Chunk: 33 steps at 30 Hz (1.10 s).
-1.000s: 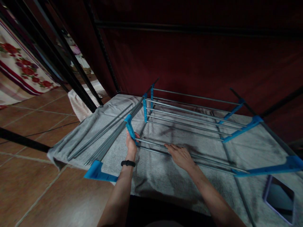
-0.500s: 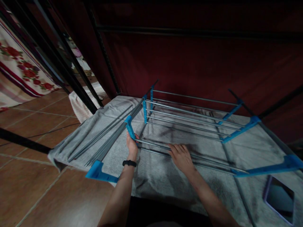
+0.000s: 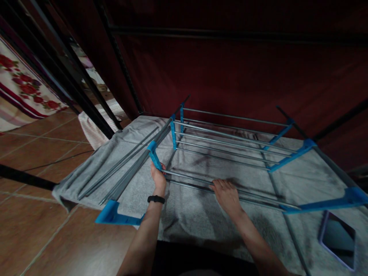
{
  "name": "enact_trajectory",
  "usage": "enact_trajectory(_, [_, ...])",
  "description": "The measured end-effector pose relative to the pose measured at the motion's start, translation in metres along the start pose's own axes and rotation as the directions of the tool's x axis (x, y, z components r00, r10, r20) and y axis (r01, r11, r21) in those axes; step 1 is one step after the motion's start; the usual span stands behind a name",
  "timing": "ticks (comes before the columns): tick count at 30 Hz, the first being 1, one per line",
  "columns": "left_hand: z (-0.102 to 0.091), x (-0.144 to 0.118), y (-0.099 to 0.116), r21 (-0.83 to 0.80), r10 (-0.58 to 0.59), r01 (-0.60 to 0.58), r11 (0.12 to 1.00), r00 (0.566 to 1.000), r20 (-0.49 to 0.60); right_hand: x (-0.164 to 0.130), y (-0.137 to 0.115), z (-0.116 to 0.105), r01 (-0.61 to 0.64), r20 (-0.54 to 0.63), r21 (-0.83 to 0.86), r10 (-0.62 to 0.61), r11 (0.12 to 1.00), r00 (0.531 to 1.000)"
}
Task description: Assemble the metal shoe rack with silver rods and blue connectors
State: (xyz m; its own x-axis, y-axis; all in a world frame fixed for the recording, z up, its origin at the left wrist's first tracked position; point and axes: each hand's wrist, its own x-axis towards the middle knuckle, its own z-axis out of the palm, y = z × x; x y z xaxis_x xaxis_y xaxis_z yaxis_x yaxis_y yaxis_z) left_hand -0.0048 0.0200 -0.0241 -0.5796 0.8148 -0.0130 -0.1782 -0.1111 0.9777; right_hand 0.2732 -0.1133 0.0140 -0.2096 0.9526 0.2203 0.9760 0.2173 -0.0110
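My left hand [image 3: 158,174], with a black band on its wrist, is closed around the lower end of a blue plastic bracket [image 3: 154,155], where metal tubes meet it. My right hand [image 3: 226,193] has its fingers curled over a metal tube [image 3: 188,175] that runs from this bracket to a long blue bracket [image 3: 319,206] at the right. A second tube [image 3: 186,185] lies parallel just below. Behind, more tubes span between blue brackets of the same rack frame [image 3: 224,148]. The fingertips of both hands are partly hidden.
Loose grey tubes [image 3: 115,174] lie on the grey cloth [image 3: 195,222] at the left. Another blue bracket [image 3: 115,214] sticks out at the front left edge. A phone [image 3: 337,239] rests at the right. Black posts [image 3: 83,76] and a dark red curtain [image 3: 230,76] stand behind.
My right hand has slid a little to the right along the tube. My left hand stays at the bracket's lower end. The whole view has shifted slightly.
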Motion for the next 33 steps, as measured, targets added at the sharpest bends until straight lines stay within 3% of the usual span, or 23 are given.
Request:
enact_trajectory(9, [0.0,0.001,-0.002,0.023,0.027,-0.027,0.999,0.999,-0.019,0.003,0.002,-0.006,0.01,0.087,-0.008,-0.01,1.0,0.996])
enact_trajectory(20, [0.003,0.003,0.0,0.001,-0.033,0.033,0.999,0.999,-0.042,0.007,0.005,-0.011,-0.001,0.17,0.038,-0.006,0.999,0.986])
enact_trajectory(33, [0.002,0.002,0.002,0.006,-0.005,0.005,1.0,1.0,-0.023,0.009,0.004,-0.015,-0.026,0.201,0.062,0.013,0.998,0.98])
